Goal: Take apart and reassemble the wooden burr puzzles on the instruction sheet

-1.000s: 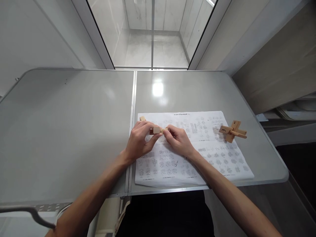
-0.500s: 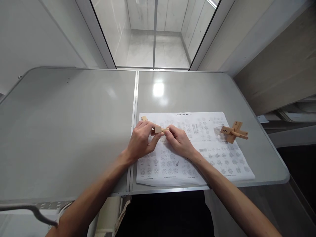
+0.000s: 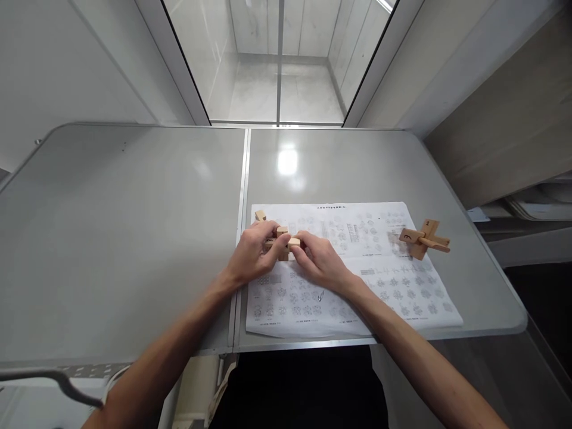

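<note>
Wooden puzzle pieces (image 3: 283,231) are gathered between my hands, above the upper left part of a printed sheet. My left hand (image 3: 257,250) is closed around several of them, its thumb along the near side. Thumb and fingers of my right hand (image 3: 319,256) pinch a pale wooden piece (image 3: 294,243), whose end faces me and touches or nearly touches the others. Another wooden block end (image 3: 260,215) shows just beyond my left knuckles; how it is supported is hidden. My fingers cover most of the joints between the pieces.
The instruction sheet (image 3: 357,286), full of small diagrams, lies on the grey folding table (image 3: 156,196). On its right edge stands a crossed wooden assembly (image 3: 422,239) with numbers on its pieces. A metal seam (image 3: 243,173) divides the table. Shelving is at the right.
The pieces in my left hand have turned, so a block now shows upright below the thumb. My right hand has shifted slightly left and down with its piece.
</note>
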### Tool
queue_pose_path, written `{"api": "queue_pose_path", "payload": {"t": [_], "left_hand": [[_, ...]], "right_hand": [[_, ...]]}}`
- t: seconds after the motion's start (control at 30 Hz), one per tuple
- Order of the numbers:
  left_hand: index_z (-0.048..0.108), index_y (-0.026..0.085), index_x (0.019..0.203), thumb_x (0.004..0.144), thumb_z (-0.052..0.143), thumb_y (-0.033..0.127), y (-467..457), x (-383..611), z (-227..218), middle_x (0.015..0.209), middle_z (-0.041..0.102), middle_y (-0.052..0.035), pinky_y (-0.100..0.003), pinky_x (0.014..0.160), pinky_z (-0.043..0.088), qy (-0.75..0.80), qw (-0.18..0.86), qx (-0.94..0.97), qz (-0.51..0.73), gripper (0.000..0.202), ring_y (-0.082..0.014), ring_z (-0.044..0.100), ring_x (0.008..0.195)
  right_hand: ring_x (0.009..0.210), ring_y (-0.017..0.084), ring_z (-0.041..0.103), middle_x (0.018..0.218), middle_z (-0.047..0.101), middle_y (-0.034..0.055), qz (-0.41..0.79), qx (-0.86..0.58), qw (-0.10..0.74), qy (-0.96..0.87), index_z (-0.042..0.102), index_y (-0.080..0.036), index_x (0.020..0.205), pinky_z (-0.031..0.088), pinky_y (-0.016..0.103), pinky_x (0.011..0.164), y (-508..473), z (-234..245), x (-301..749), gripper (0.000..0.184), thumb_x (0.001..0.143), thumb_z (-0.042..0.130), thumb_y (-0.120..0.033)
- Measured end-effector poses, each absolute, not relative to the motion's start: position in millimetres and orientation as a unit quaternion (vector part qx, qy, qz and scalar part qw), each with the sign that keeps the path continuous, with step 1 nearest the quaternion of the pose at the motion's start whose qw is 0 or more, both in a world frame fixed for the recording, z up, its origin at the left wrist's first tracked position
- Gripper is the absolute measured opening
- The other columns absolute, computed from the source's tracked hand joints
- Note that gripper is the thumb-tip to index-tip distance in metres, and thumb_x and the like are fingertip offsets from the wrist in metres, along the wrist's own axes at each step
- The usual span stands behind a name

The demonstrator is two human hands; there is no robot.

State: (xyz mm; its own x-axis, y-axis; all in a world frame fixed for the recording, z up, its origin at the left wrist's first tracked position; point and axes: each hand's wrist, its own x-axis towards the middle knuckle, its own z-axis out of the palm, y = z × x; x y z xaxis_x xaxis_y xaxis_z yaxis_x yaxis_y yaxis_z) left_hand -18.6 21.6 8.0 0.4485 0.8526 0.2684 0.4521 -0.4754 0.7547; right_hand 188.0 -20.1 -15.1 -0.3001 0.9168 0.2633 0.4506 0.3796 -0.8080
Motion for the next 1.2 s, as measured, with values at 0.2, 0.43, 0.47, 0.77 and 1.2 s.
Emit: {"api": "queue_pose_path", "payload": {"t": [0.2,0.43,0.47,0.77,1.2], "left_hand": [[0.060,0.020,0.082,0.104,0.058,0.048,19.9,-16.6,14.3,0.071,0.061,-0.0004,-0.028,0.063,0.044,0.426,0.398,0.740,0.336,0.036,-0.0153,0.054,0.066],[0.058,0.020,0.080,0.100,0.065,0.051,20.9,-18.6,20.2,0.067,0.054,0.0031,-0.027,0.064,0.041,0.418,0.464,0.688,0.370,0.038,-0.0125,0.051,0.062],[0.058,0.020,0.080,0.099,0.066,0.052,21.6,-19.7,20.5,0.068,0.054,0.0029,-0.027,0.064,0.041,0.418,0.472,0.682,0.371,0.038,-0.0126,0.050,0.063],[0.063,0.019,0.082,0.098,0.070,0.054,27.2,-27.2,26.7,0.070,0.066,-0.0007,-0.029,0.065,0.049,0.406,0.530,0.654,0.356,0.039,-0.0150,0.061,0.063],[0.069,0.023,0.085,0.100,0.070,0.047,30.8,-23.2,19.3,0.082,0.078,-0.0019,-0.033,0.080,0.057,0.556,0.294,0.605,0.488,0.028,-0.0185,0.072,0.077]], "right_hand": [[0.068,0.017,0.057,0.086,0.062,0.0020,0.266,-0.425,0.394,-0.770,0.057,-0.022,0.111,0.048,0.031,0.066,-20.5,-17.0,187.4,0.017,0.115,0.044,-0.033],[0.077,0.019,0.061,0.100,0.066,0.0066,0.209,-0.385,0.426,-0.792,0.057,-0.024,0.129,0.052,0.032,0.066,-19.7,-15.3,186.0,0.020,0.116,0.043,-0.026],[0.078,0.019,0.063,0.102,0.068,0.0071,0.200,-0.379,0.433,-0.793,0.058,-0.024,0.130,0.052,0.032,0.066,-19.8,-14.6,185.8,0.020,0.116,0.044,-0.025],[0.092,0.019,0.077,0.112,0.079,0.0069,0.149,-0.339,0.498,-0.785,0.062,-0.029,0.142,0.063,0.033,0.072,-19.3,-9.6,185.5,0.034,0.112,0.055,-0.014],[0.090,0.019,0.076,0.109,0.078,0.0071,0.119,-0.347,0.510,-0.778,0.062,-0.025,0.137,0.065,0.032,0.070,-20.8,-11.2,183.5,0.030,0.109,0.060,-0.013]]}}
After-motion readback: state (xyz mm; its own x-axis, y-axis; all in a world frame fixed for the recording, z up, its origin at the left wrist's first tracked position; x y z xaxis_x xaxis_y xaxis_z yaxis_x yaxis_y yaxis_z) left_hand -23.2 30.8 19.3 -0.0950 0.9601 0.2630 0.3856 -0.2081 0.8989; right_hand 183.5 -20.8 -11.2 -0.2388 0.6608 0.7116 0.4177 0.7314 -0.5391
